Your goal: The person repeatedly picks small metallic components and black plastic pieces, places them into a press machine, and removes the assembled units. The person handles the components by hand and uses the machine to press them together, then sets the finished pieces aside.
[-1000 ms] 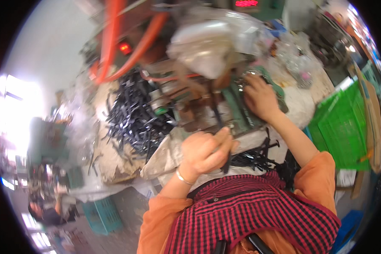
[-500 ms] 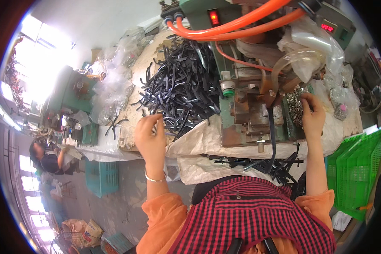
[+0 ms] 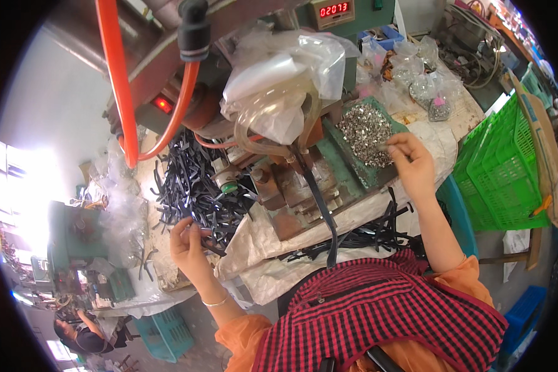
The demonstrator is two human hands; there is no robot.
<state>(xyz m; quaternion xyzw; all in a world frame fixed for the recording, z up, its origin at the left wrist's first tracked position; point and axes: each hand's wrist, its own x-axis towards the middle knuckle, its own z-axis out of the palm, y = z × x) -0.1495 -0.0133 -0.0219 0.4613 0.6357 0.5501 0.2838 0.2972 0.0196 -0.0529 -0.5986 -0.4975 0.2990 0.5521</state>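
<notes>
My left hand [image 3: 191, 249] is at the near edge of a heap of black eyeglass temples [image 3: 195, 186], its fingers closed on one dark temple that juts out to the right. My right hand [image 3: 413, 164] is over the near right side of a pile of tiny silvery metal parts [image 3: 363, 130], thumb and forefinger pinched on a small metal part. Between my hands, a single black eyeglass temple [image 3: 319, 201] sticks out of the press machine [image 3: 288, 198], its bent end hanging toward my apron.
More black temples [image 3: 359, 239] lie on cloth along my lap. Clear bags [image 3: 425, 80] of small parts stand at the back right. Green crates [image 3: 502, 167] stand to the right. Orange hoses [image 3: 115, 87] hang from the machine. A person [image 3: 84, 335] sits far left.
My view has swung to the right, so the machine appears further left. The left hand now has a temple in its fingers. The right hand stays at the metal parts, its fingers now pinched.
</notes>
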